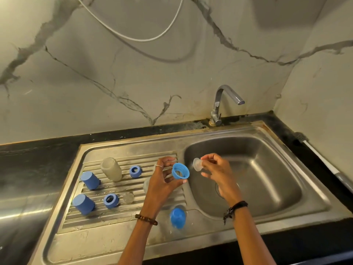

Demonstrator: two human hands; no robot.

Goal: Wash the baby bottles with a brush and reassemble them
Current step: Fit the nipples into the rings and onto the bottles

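Observation:
My left hand (pixel 162 180) holds a blue screw ring (pixel 180 170) by its edge, above the seam between drainboard and basin. My right hand (pixel 215 169) pinches a clear silicone teat (pixel 196 164) just right of the ring, its wide base facing the ring. On the ribbed drainboard (pixel 122 213) a frosted bottle (pixel 111 168) stands upside down. Two blue caps (pixel 90 180) (pixel 83 204) and two blue rings (pixel 135 171) (pixel 111 200) lie around it. A second clear teat (pixel 128 197) sits beside the nearer ring. A blue-capped bottle (pixel 178 218) stands near the front, between my wrists.
The steel basin (pixel 267 180) lies to the right, with its drain partly hidden by my right wrist. A chrome tap (pixel 221 104) rises behind it, no water running. Black counter (pixel 28 165) borders the sink on the left. A white hose (pixel 322 159) runs along the right edge.

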